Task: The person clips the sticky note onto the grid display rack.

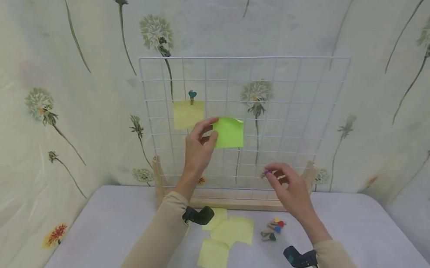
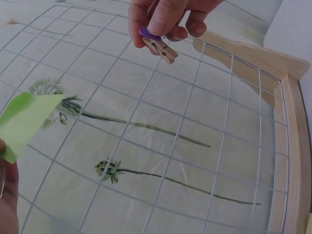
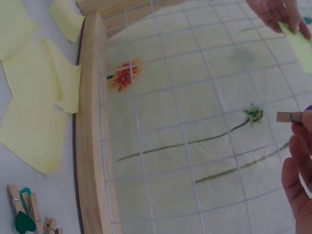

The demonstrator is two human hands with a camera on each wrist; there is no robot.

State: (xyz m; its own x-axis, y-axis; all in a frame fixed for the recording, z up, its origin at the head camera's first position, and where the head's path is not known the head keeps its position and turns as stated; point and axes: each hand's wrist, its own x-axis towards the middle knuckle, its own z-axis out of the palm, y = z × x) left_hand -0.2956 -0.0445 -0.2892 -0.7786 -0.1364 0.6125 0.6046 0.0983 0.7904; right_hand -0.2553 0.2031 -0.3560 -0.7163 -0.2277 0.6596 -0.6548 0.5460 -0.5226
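Observation:
A bright green sticky note (image 1: pixel 230 134) is pinched by its left edge in my left hand (image 1: pixel 200 146), held up against the white wire grid (image 1: pixel 278 134). My right hand (image 1: pixel 290 186) pinches a small wooden clothespin (image 2: pixel 161 48) with a purple top, in front of the grid's lower right. To the left of the green note, a yellow sticky note (image 1: pixel 187 114) hangs on the grid under a clothespin (image 1: pixel 192 96) with a green heart. In the right wrist view the held clothespin (image 3: pixel 288 117) points away from the fingertips.
The grid stands in a wooden base (image 1: pixel 243 204) on a white table (image 1: pixel 118 228). Several yellow sticky notes (image 1: pixel 213 255) lie before it, with a small pile of clothespins with coloured tops (image 1: pixel 273 229) to their right. A flower-print curtain (image 1: pixel 83 116) hangs behind.

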